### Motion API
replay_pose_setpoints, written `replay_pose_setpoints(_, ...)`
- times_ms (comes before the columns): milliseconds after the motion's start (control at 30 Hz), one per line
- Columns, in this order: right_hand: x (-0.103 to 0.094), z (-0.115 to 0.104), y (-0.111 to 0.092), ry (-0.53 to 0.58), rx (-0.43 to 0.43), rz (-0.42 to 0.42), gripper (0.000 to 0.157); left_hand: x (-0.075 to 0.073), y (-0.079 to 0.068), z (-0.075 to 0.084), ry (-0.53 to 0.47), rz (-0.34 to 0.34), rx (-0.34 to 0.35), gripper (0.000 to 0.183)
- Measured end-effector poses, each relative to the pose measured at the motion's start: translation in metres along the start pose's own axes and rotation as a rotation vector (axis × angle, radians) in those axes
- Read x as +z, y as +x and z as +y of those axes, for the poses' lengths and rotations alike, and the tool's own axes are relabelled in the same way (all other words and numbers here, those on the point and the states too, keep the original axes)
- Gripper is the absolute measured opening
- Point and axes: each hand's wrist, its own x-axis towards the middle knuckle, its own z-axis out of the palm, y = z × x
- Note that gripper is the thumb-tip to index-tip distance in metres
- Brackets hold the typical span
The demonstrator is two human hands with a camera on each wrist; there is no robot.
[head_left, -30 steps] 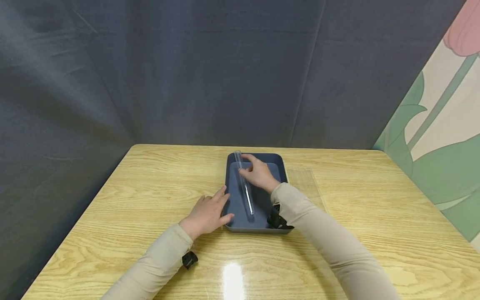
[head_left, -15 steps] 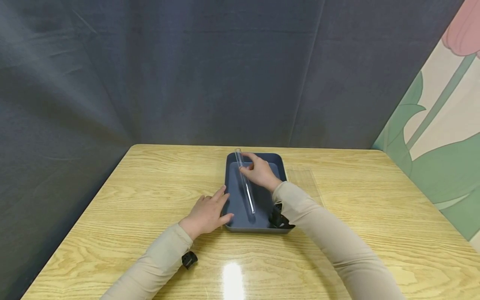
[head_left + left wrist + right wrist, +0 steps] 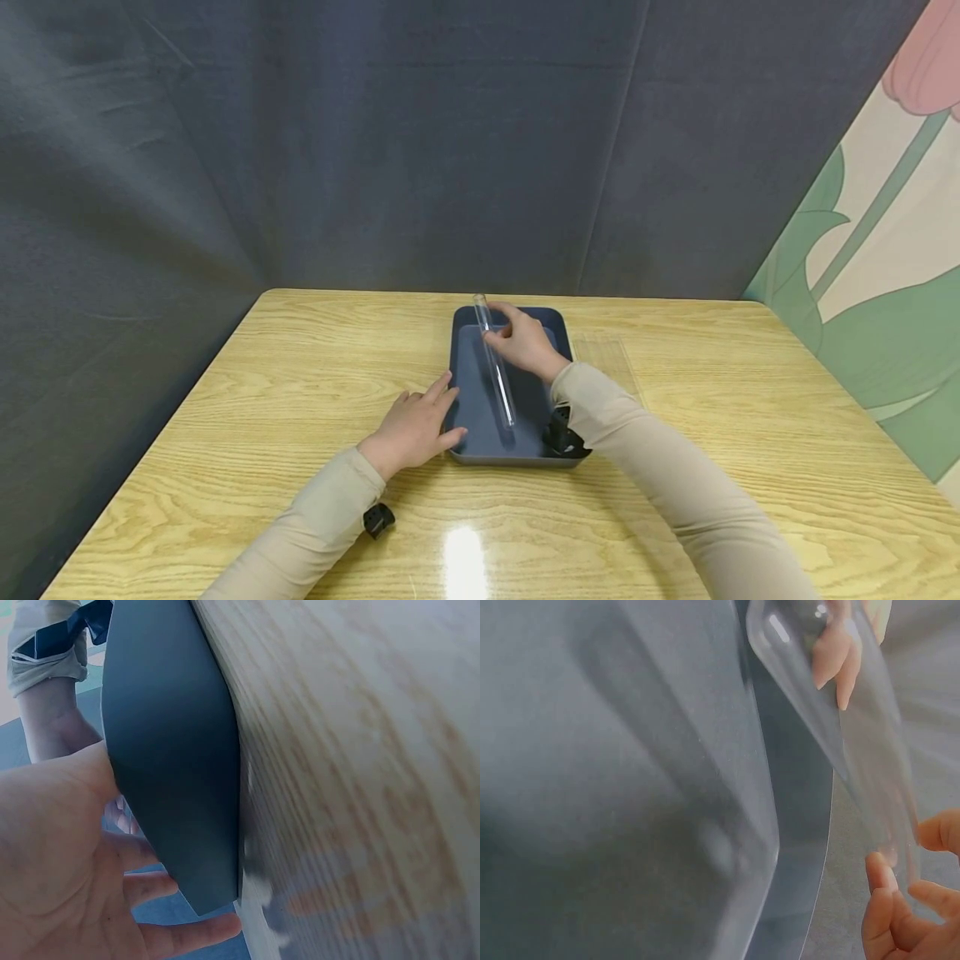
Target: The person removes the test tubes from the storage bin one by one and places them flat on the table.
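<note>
In the head view a clear test tube (image 3: 497, 367) hangs tilted over the dark blue-grey tray (image 3: 472, 437), its far end leaning left. My right hand (image 3: 527, 343) pinches it near that far end between thumb and fingers. The right wrist view shows the tube (image 3: 877, 765) up close, its rounded end towards the camera and its shadow on the tray floor. At the tray's left side is my left hand (image 3: 411, 427), fingers spread and fairly straight. Its fingers touch the tray's outer wall (image 3: 172, 750) in the left wrist view.
A flat, transparent gridded piece (image 3: 606, 357) lies on the wooden table (image 3: 300, 375) just right of the tray, partly hidden by the right sleeve. Behind the table hangs a dark curtain (image 3: 450, 167). A floral panel (image 3: 892, 292) stands at the right.
My right hand has shifted slightly right and away from me with the test tube, and the tube's near end has lifted a little. The left hand and the tray stay in place.
</note>
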Motion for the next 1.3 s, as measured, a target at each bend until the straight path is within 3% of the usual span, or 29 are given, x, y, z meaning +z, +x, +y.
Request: replay_pose_setpoints(1300, -0.021, 0.011, -0.013, -0.042, -0.049, 0.07, 0.055, 0.001, 0.0, 0.0, -0.018, 0.011, 0.0, 0.064)
